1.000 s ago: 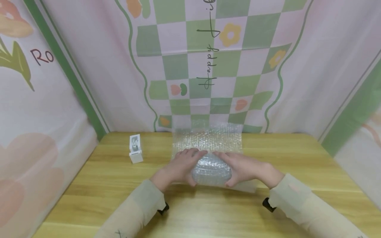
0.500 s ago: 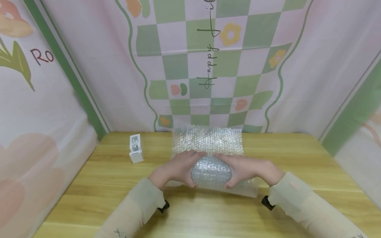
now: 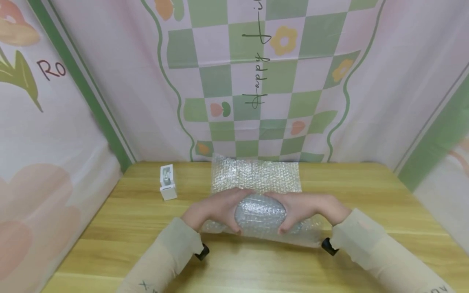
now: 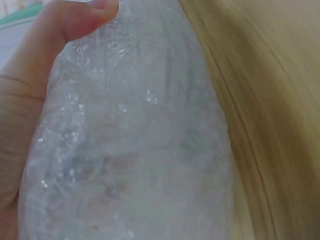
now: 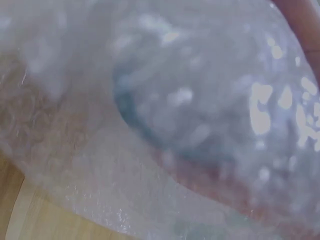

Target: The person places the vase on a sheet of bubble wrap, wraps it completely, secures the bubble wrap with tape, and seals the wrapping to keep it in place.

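A rounded, bluish-grey bundle (image 3: 260, 213) wound in clear bubble wrap lies in the middle of the table. My left hand (image 3: 220, 209) grips its left end, and my right hand (image 3: 302, 207) grips its right end, thumbs on the near side. Beyond the hands a flat length of bubble wrap (image 3: 256, 175) stretches to the table's back edge. Loose film also sticks out on the near side. In the left wrist view a digit curls over the wrapped bundle (image 4: 140, 125). A teal curved edge (image 5: 127, 107) shows through the film in the right wrist view; what is inside cannot be told.
A small white box (image 3: 168, 182) with a picture on its face stands on the left of the wooden table (image 3: 234, 268). Behind the table hangs a green-and-white checkered cloth (image 3: 245, 108). Patterned cloth walls close in both sides.
Both hands have shifted slightly towards the person with the bundle. The far bubble wrap has come down from against the back cloth and lies flatter. More loose film shows on the near side.
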Tool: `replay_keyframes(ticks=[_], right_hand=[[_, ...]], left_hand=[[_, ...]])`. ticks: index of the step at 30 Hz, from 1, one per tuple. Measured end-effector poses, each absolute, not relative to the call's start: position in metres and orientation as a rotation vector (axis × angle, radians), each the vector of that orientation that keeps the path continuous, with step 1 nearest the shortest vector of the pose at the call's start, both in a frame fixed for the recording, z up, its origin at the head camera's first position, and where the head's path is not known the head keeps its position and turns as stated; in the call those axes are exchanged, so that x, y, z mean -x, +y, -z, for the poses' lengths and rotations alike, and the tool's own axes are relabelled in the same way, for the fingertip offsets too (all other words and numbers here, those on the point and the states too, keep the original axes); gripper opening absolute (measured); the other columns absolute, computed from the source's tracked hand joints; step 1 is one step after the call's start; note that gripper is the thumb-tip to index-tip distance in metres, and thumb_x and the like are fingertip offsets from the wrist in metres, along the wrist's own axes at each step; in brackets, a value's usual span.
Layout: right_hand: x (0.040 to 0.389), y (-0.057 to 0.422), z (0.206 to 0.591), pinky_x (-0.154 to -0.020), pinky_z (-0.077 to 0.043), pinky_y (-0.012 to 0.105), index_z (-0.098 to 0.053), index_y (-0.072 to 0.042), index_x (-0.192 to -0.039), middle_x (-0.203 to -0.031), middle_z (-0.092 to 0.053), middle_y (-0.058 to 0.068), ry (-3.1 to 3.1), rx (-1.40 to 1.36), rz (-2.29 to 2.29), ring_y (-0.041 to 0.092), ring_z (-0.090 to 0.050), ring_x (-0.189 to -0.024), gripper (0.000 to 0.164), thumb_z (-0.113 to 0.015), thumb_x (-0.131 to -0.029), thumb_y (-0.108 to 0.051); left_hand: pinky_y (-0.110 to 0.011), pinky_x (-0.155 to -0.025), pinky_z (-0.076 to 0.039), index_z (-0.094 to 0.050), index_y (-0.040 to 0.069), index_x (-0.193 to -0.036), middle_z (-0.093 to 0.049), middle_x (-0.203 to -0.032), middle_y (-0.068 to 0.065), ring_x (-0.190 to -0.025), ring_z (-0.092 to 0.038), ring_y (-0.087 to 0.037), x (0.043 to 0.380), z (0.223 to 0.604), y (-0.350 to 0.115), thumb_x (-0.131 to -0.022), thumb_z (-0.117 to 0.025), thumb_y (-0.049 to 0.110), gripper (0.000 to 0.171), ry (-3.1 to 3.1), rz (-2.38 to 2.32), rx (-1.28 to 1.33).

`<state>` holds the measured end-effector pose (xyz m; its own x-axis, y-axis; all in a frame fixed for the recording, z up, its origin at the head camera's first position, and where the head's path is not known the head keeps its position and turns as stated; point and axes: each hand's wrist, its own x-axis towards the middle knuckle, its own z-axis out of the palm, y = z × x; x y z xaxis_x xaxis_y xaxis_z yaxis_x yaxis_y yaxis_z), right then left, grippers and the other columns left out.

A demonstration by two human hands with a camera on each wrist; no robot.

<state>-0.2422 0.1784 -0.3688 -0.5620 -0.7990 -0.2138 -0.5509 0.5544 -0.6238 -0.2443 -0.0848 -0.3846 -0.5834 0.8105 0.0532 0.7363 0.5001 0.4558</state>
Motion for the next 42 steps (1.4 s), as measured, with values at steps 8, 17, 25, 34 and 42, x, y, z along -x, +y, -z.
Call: replay_keyframes(ticks=[8,17,25,34,42], right_hand=[[0.243,0.180,0.368,-0.088,-0.043,0.036,-0.023,-0.022,-0.145,-0.124,-0.047,-0.006,2.258,1.048,0.727,0.015,-0.049,-0.109,0.099,-0.081,-0.065,-0.035],[0.238,0.182,0.365,-0.088,-0.042,0.041,-0.016,-0.008,-0.146,-0.129,-0.042,0.005,2.375,0.958,0.693,0.020,-0.047,-0.109,0.110,-0.081,-0.063,-0.040],[0.225,0.181,0.359,-0.088,-0.046,0.038,-0.033,-0.011,-0.137,-0.125,-0.044,0.004,2.606,0.988,0.636,0.018,-0.050,-0.105,0.099,-0.083,-0.058,-0.045],[0.222,0.182,0.366,-0.085,-0.048,0.038,-0.033,-0.002,-0.139,-0.125,-0.049,0.007,2.704,1.157,0.586,0.020,-0.053,-0.104,0.097,-0.080,-0.065,-0.043],[0.225,0.182,0.367,-0.090,-0.045,0.043,-0.028,-0.006,-0.143,-0.131,-0.047,0.006,2.612,1.120,0.563,0.024,-0.051,-0.110,0.114,-0.086,-0.052,-0.043]], left_hand=[[-0.031,-0.087,-0.045,-0.034,0.019,-0.140,-0.049,-0.121,0.009,-0.104,-0.049,-0.008,0.246,0.382,-0.084,-0.046,-0.089,0.032,0.110,2.563,-0.623,-1.294],[-0.029,-0.085,-0.046,-0.034,0.023,-0.139,-0.049,-0.120,0.010,-0.103,-0.049,-0.007,0.248,0.382,-0.083,-0.047,-0.089,0.034,0.107,2.571,-0.606,-1.278],[-0.028,-0.083,-0.046,-0.035,0.024,-0.138,-0.049,-0.118,0.011,-0.101,-0.049,-0.007,0.249,0.385,-0.085,-0.047,-0.089,0.035,0.106,2.556,-0.655,-1.259],[-0.031,-0.088,-0.044,-0.036,0.027,-0.138,-0.048,-0.123,0.014,-0.107,-0.048,-0.007,0.255,0.392,-0.086,-0.047,-0.089,0.031,0.105,2.491,-0.794,-1.238],[-0.031,-0.087,-0.045,-0.038,0.026,-0.136,-0.049,-0.121,0.014,-0.105,-0.049,-0.007,0.256,0.389,-0.084,-0.047,-0.089,0.032,0.103,2.488,-0.754,-1.236]])
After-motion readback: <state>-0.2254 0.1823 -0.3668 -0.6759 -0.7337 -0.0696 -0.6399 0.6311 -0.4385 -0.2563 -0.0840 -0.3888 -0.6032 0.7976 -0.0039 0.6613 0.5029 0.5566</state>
